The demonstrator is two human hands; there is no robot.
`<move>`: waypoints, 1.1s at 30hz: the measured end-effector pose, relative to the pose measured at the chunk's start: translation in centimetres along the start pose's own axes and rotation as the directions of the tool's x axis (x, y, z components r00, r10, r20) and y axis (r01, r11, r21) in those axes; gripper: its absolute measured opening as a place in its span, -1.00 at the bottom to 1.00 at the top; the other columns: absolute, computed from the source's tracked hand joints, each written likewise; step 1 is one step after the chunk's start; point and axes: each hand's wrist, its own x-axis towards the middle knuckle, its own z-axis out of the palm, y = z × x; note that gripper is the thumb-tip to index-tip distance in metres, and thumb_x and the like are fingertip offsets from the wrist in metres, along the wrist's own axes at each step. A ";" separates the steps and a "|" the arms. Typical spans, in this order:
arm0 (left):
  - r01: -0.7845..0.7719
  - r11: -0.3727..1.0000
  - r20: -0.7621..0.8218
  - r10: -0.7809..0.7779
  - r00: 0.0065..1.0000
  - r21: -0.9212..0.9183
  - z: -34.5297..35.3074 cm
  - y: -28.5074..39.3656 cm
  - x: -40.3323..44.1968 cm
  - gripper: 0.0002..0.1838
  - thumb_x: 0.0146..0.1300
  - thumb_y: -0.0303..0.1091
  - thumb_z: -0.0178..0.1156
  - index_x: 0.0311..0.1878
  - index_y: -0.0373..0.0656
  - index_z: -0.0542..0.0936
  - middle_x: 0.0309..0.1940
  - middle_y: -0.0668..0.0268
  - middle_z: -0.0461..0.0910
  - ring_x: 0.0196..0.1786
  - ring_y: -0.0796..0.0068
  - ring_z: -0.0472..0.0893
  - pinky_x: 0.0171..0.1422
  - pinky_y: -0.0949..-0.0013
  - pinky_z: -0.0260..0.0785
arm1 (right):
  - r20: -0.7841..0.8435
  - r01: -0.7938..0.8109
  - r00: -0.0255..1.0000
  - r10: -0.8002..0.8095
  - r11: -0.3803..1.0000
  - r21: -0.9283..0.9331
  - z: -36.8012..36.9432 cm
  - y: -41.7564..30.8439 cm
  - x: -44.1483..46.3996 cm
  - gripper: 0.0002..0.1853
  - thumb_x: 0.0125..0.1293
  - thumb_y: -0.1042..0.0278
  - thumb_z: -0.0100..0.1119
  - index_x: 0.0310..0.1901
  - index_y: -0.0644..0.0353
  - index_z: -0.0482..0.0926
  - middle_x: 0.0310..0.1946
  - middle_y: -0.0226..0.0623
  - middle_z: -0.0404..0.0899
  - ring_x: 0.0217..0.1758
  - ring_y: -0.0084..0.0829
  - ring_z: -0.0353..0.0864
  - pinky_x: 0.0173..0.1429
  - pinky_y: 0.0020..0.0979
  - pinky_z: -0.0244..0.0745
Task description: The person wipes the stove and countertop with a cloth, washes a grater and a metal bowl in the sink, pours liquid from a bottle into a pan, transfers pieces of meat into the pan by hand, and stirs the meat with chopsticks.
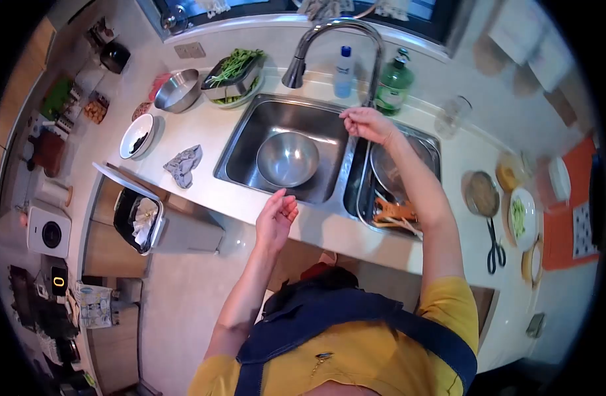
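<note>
My left hand (276,216) is held over the front edge of the sink (240,173), palm turned up, fingers partly curled and apart, with nothing in it. A steel bowl (288,160) sits inside the left basin, just beyond that hand. My right hand (367,124) is raised near the base of the faucet (302,58), its fingers curled together; anything between the fingertips is too small to make out. Below my right forearm, the right basin holds a rack with a pan (384,166) and orange utensils (394,211).
Greens (235,66), another steel bowl (177,90), a white bowl (137,136) and a cloth (183,165) lie left of the sink. Bottles (394,86) stand behind it. Scissors (494,247) and a plate (522,218) are at right; an open bin (139,221) stands front left.
</note>
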 end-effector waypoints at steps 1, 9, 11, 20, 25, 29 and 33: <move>-0.025 1.000 0.014 0.025 1.000 -0.018 0.3 0.6 1.9 -0.71 0.28 -0.39 -0.07 0.05 -0.19 0.37 -0.23 0.19 0.53 -0.18 0.38 0.54 -0.06 0.34 0.42 | 0.005 -0.040 0.999 0.040 0.999 -0.009 -1.6 -0.8 1.7 -0.75 0.31 0.40 -0.05 -0.06 0.36 0.44 -0.40 -0.30 0.53 -0.35 -0.55 0.51 -0.19 -0.51 0.45; 0.024 0.995 -0.052 -0.029 0.998 -0.098 1.7 2.5 13.9 -0.75 0.26 -0.41 -0.04 0.00 -0.17 0.41 -0.25 0.19 0.53 -0.20 0.38 0.54 -0.09 0.34 0.43 | 0.077 -0.176 0.981 0.177 0.984 -0.026 -10.1 -1.7 7.8 -0.70 0.26 0.34 0.03 -0.05 0.36 0.43 -0.37 -0.26 0.50 -0.30 -0.48 0.50 -0.20 -0.50 0.41; 0.059 0.992 -0.055 -0.065 0.996 -0.111 2.1 2.4 16.6 -0.75 0.26 -0.41 -0.04 0.00 -0.17 0.41 -0.25 0.19 0.53 -0.20 0.38 0.54 -0.09 0.34 0.43 | 0.085 -0.164 0.983 0.164 0.986 -0.007 -11.3 -1.2 7.6 -0.69 0.25 0.34 0.04 -0.05 0.37 0.43 -0.37 -0.24 0.49 -0.30 -0.46 0.50 -0.22 -0.49 0.40; 0.155 0.963 -0.063 -0.173 0.983 -0.222 0.7 0.9 25.0 -0.74 0.23 -0.44 -0.01 0.00 -0.20 0.40 -0.24 0.15 0.53 -0.19 0.33 0.53 -0.06 0.29 0.41 | 0.198 -0.349 0.922 0.332 0.935 0.058 -11.8 2.4 6.8 -0.71 0.22 0.32 0.07 -0.13 0.38 0.46 -0.38 -0.17 0.52 -0.33 -0.41 0.50 -0.21 -0.46 0.39; 0.091 0.976 -0.220 -0.134 0.966 -0.196 -0.1 0.6 27.4 -0.74 0.23 -0.45 -0.02 -0.01 -0.24 0.38 -0.20 0.12 0.50 -0.15 0.30 0.51 -0.03 0.28 0.40 | 0.037 -0.209 0.978 0.206 0.973 0.097 -12.1 2.3 7.3 -0.74 0.24 0.35 0.05 -0.15 0.38 0.46 -0.41 -0.20 0.50 -0.34 -0.42 0.49 -0.23 -0.46 0.38; 0.091 0.982 -0.336 -0.143 0.931 -0.165 0.1 0.7 28.5 -0.74 0.23 -0.46 -0.02 -0.01 -0.26 0.38 -0.18 0.11 0.49 -0.15 0.29 0.50 -0.02 0.29 0.39 | 0.033 -0.277 0.961 0.275 0.959 0.067 -11.9 2.4 7.2 -0.76 0.25 0.37 0.04 -0.16 0.38 0.47 -0.41 -0.21 0.49 -0.34 -0.42 0.48 -0.23 -0.46 0.37; 0.104 0.981 -0.376 -0.159 0.913 -0.161 0.3 0.0 29.8 -0.77 0.22 -0.44 0.00 -0.06 -0.25 0.41 -0.22 0.15 0.48 -0.18 0.33 0.47 -0.04 0.33 0.36 | -0.006 -0.309 0.951 0.309 0.950 0.038 -11.8 2.5 7.2 -0.78 0.27 0.37 0.01 -0.17 0.37 0.47 -0.40 -0.21 0.49 -0.33 -0.42 0.48 -0.21 -0.45 0.38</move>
